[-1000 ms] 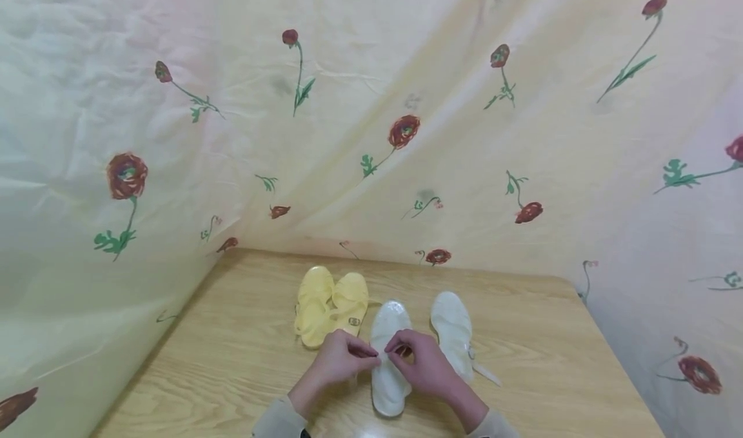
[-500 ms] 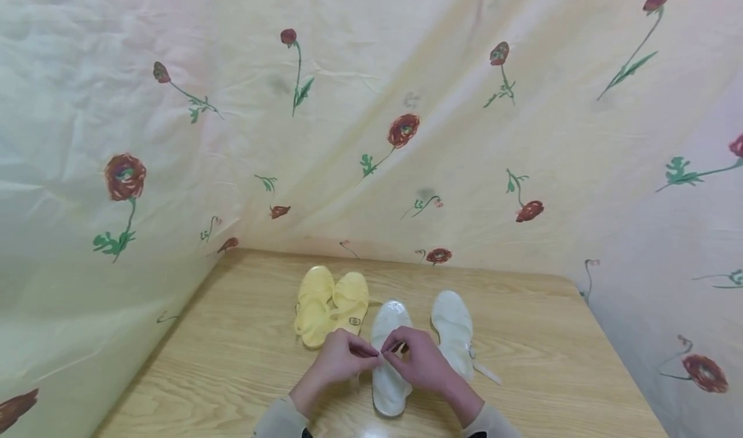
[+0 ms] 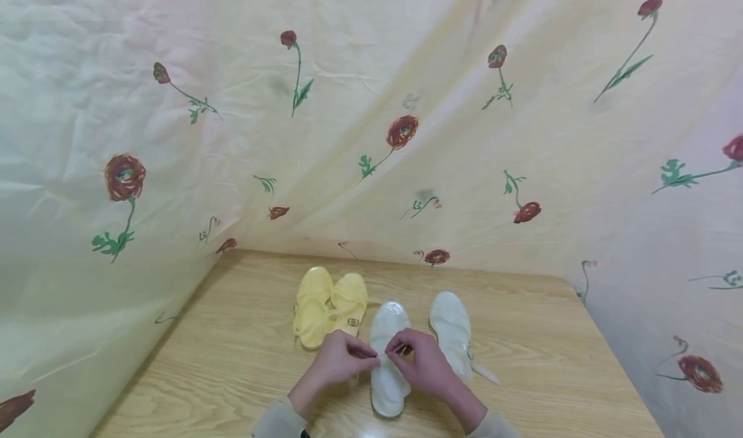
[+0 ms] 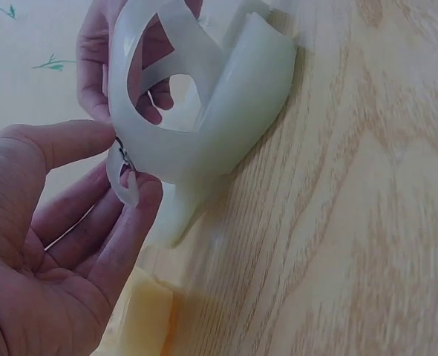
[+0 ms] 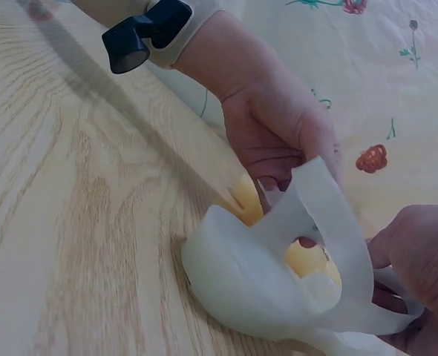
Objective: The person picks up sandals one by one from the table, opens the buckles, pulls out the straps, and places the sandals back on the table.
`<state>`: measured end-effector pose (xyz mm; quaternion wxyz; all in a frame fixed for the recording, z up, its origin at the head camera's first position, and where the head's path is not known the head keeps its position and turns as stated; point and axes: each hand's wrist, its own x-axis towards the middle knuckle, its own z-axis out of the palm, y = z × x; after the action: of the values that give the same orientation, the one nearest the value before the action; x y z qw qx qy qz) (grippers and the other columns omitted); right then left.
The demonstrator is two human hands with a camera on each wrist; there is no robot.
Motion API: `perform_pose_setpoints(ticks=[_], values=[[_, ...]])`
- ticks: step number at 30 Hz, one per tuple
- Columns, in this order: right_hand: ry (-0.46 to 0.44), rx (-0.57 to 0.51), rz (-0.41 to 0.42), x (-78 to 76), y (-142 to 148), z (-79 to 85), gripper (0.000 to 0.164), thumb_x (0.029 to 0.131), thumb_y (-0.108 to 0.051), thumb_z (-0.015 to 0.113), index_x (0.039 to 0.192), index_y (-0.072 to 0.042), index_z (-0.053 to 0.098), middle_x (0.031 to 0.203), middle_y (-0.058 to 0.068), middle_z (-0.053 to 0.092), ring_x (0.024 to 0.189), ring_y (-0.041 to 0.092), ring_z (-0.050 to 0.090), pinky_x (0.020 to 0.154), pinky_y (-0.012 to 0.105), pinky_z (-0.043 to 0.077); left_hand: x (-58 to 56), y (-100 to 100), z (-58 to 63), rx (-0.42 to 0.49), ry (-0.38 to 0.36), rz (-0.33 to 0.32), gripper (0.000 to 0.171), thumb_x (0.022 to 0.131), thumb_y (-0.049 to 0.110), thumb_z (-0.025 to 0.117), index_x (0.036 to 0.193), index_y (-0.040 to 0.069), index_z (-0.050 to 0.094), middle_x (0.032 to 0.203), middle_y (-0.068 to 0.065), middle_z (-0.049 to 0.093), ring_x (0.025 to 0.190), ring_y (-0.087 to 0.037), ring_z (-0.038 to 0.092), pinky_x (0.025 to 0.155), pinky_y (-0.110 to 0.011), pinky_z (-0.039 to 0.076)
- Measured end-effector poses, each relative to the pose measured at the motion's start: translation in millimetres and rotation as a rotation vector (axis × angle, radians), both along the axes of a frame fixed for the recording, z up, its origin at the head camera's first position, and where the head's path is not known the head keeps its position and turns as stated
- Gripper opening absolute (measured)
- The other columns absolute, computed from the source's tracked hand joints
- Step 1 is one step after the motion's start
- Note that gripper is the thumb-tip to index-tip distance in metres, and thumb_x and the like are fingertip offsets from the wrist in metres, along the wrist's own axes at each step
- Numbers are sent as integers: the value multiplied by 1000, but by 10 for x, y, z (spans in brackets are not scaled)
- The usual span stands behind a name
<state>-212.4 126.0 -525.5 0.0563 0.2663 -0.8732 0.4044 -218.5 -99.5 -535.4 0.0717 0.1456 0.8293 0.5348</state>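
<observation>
A pale white jelly sandal [image 3: 388, 393] stands on the wooden table with its toe pointing away from me. My left hand [image 3: 339, 359] is at its ankle strap, thumb and finger pinching the strap by a small metal buckle [image 4: 125, 154]. From the other side my right hand [image 3: 424, 363] pinches the strap, fingertips close to those of the left. In the right wrist view the strap [image 5: 334, 230] arches up over the sandal's heel cup [image 5: 237, 271], between the two hands. The right fingertips are partly hidden there.
The matching white sandal [image 3: 449, 315] lies to the right, its loose strap [image 3: 485, 373] stretched out on the table [image 3: 540, 360]. A pair of yellow sandals [image 3: 315, 284] sits close on the left. Flower-printed cloth [image 3: 348, 186] hangs behind and along both sides.
The right fingertips shift slightly near the strap; the left hand keeps its pinch. The sandals stay where they were.
</observation>
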Motion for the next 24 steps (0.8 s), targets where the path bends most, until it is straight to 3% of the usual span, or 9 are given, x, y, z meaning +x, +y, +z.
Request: perform_pose_setpoints(ticks=[6, 12, 17, 24], values=[[72, 45, 15, -17, -86, 20, 13, 91, -7, 80, 95, -18, 74, 95, -6, 76, 92, 15, 71, 78, 31, 58, 7, 10, 9, 32, 16, 1, 14, 83, 17, 90, 91, 7, 84, 85, -8, 82, 70, -6, 71, 66, -19, 59], [56, 59, 64, -26, -117, 40, 9, 94, -9, 78, 94, -18, 75, 95, -2, 78, 89, 10, 71, 78, 29, 58, 22, -2, 27, 49, 1, 2, 15, 82, 15, 91, 91, 6, 83, 85, -9, 82, 70, -7, 71, 66, -19, 59], [95, 40, 75, -54, -121, 41, 7, 96, -13, 78, 93, -19, 77, 93, -1, 79, 89, 9, 71, 77, 30, 59, 9, -42, 41, 40, 16, 17, 15, 82, 16, 91, 91, 7, 84, 86, -9, 82, 71, -7, 71, 66, -18, 58], [156, 24, 65, -23, -86, -30, 17, 89, -3, 82, 88, -19, 76, 88, -8, 77, 84, 8, 69, 73, 27, 58, 24, -27, 31, 32, 6, -13, 14, 83, 16, 90, 92, 7, 84, 87, -9, 83, 72, -8, 73, 67, -19, 59]])
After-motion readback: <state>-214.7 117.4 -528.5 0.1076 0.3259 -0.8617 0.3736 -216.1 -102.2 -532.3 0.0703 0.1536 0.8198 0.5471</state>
